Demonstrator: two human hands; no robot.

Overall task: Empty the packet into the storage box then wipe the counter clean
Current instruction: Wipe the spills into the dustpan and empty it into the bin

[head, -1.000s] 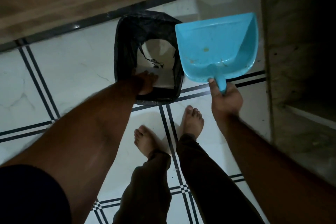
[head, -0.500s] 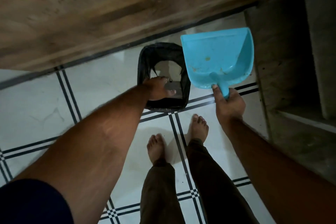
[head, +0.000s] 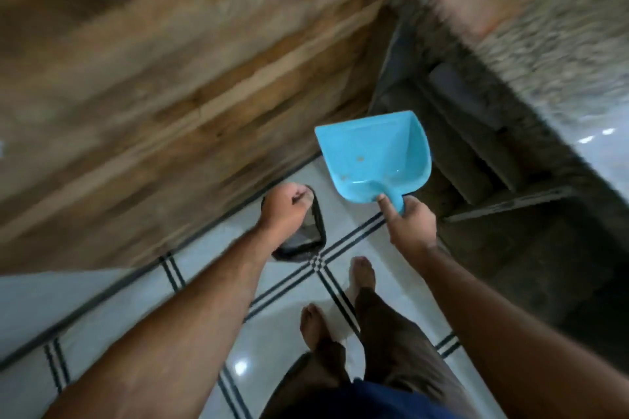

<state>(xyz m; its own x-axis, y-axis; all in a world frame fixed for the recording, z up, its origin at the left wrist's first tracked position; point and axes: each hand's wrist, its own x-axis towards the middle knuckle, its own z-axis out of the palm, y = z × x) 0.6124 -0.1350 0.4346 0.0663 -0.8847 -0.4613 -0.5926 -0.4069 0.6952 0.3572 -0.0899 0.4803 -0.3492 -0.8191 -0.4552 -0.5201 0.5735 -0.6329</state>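
Observation:
My right hand [head: 413, 224] grips the short handle of a light blue dustpan [head: 371, 160], with the forefinger laid along the handle. The pan is held level above the floor and has a few small specks inside. My left hand [head: 286, 207] is curled into a fist over a small bin with a black liner [head: 309, 238] that stands on the floor. Nothing shows in the fist, and it hides most of the bin's opening. No packet, storage box or cloth is in view.
A brown wooden panel [head: 170, 95] runs along the left, blurred. A speckled stone counter edge [head: 544, 44] crosses the upper right, with dark shelves [head: 493, 163] under it. White floor tiles with black lines [head: 102, 299] lie below, and my bare feet [head: 364, 275] stand on them.
The view has risen and swung, so the bin looks smaller. My left hand has come off the bin's rim and curled into a fist. The dustpan has moved away from the bin.

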